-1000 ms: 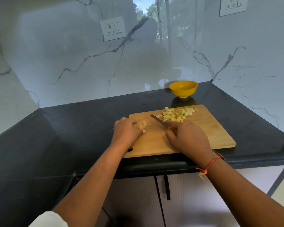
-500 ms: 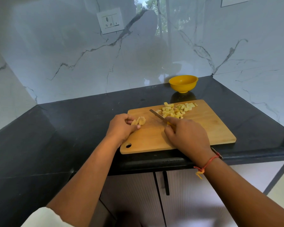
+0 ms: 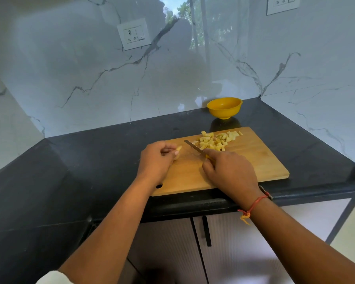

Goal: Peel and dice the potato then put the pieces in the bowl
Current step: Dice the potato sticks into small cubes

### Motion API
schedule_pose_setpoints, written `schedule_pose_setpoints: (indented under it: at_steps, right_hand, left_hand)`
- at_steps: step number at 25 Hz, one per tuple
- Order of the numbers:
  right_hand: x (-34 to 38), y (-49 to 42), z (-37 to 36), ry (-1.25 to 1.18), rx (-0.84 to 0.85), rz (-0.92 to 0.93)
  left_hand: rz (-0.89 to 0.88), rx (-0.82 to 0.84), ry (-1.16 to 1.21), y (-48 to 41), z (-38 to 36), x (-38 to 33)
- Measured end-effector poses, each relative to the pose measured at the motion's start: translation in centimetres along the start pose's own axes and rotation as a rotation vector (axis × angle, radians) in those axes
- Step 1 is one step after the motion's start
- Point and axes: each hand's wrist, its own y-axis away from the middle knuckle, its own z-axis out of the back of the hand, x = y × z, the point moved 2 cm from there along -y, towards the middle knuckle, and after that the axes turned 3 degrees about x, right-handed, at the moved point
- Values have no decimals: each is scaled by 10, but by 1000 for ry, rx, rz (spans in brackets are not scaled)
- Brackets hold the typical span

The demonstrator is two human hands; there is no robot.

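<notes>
A wooden cutting board (image 3: 254, 160) lies on the black counter. A heap of diced potato (image 3: 215, 140) sits at its far middle. My left hand (image 3: 156, 160) pinches a small potato piece (image 3: 178, 150) at the board's left part. My right hand (image 3: 230, 173) grips a knife (image 3: 193, 146) with a yellow handle, forefinger along its back, blade pointing up-left between the piece and the heap. The yellow bowl (image 3: 224, 108) stands behind the board by the wall, and nothing shows inside it.
The black counter (image 3: 90, 160) runs left and ends at marble walls with sockets (image 3: 134, 34). Its front edge is just below the board, above grey cabinet doors (image 3: 230, 242). The board's hanging hole (image 3: 158, 185) is near my left wrist.
My left hand has curled round the loose potato pieces and drawn them in, so only one tip shows. The knife hand has barely moved. The camera shifted a little.
</notes>
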Motion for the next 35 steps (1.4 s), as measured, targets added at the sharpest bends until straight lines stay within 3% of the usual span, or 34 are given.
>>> schedule_pose_setpoints:
  at_steps: [4, 7, 19, 28, 35]
  right_hand:
    - [2, 3, 2, 12, 11, -45]
    - [4, 9, 5, 15, 76, -88]
    - [28, 12, 1, 121, 212, -94]
    - [35, -9, -6, 172, 414, -162]
    - [28, 22, 6, 272, 338, -89]
  left_hand:
    - [-176, 67, -206, 12, -27, -13]
    - [-224, 34, -219, 13, -30, -11]
    - [-230, 56, -183, 10, -30, -6]
    - [-190, 68, -142, 7, -28, -5]
    - [-187, 7, -128, 10, -35, -2]
